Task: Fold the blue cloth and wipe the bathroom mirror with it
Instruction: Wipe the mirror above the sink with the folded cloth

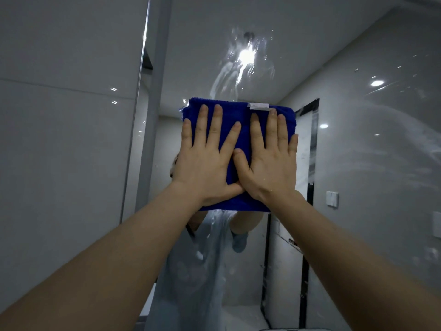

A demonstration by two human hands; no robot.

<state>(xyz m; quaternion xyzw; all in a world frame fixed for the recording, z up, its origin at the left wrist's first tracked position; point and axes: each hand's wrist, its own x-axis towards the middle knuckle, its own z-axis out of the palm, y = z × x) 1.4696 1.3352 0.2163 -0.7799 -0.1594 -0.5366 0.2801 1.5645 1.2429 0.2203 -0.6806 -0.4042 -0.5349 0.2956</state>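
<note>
Both my left hand (205, 161) and right hand (269, 161) press flat, fingers straight, on the folded blue cloth (241, 115) against the mirror (358, 139). Soft, light; smears remain at twelve o'clock.

The left hand (207, 163) and right hand (269, 163) cover most of the blue cloth (241, 111), which blocks the reflected head in the mirror (358, 115), its white label (259, 106) is too small to read, and both forearms run off the bottom edge.
</note>
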